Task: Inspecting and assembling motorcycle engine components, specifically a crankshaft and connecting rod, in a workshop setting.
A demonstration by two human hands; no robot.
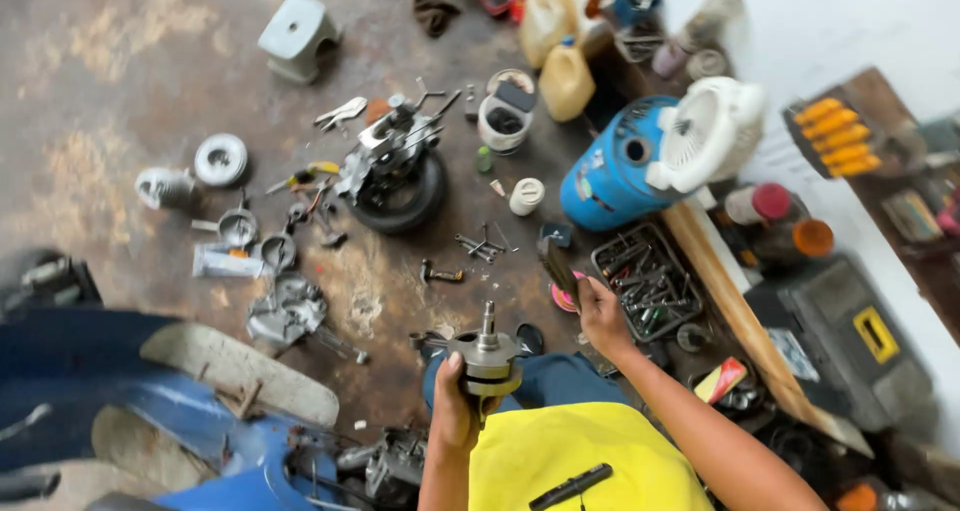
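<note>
Stained concrete floor [120,61] is strewn with parts. Left hand [452,401] grips a metal crankshaft [487,356], shaft upright, over the knee. Right hand [600,316] holds a dark tool [557,266] near a tray [645,286] of sockets; an engine [395,156] on a tyre lies beyond.

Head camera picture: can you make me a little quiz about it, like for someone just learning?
1. True or false: the left hand holds a metal crankshaft.
2. What does the right hand grip? A) a dark tool B) a cup C) a tyre
3. What colour is the big drum lying by the white fan?

Key: 1 true; 2 A; 3 blue.
</note>
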